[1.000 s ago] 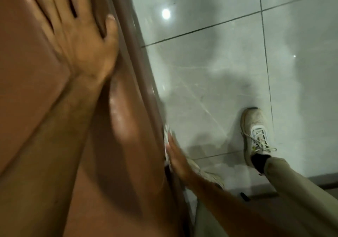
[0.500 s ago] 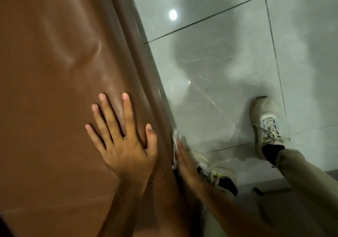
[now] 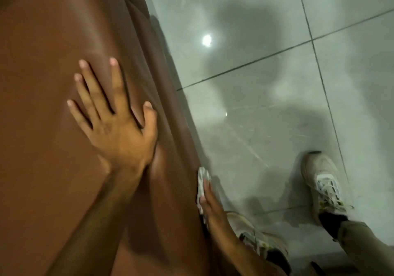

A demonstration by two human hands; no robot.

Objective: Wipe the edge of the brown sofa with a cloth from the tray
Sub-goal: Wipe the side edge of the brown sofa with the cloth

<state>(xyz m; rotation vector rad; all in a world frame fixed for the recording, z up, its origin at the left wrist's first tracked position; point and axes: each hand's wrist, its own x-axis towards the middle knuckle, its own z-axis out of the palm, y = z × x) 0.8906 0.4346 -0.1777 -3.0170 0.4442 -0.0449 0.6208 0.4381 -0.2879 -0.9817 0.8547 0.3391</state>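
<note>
Clearly the wiping step is under way: the right hand (image 3: 210, 203) presses the pale cloth (image 3: 202, 183) flat against the outer edge of the brown sofa (image 3: 49, 66), fingers extended over it rather than curled round it, low on the side that faces the floor (image 3: 266, 105). The left hand (image 3: 115, 124) lies open, palm down and fingers spread, on the sofa's top surface, gripping nothing. Next, I judge, the cloth must slide along the edge with steady pressure. Counted: 2 hands, 1 cloth, 1 sofa, 2 shoes; no tray in view.
</note>
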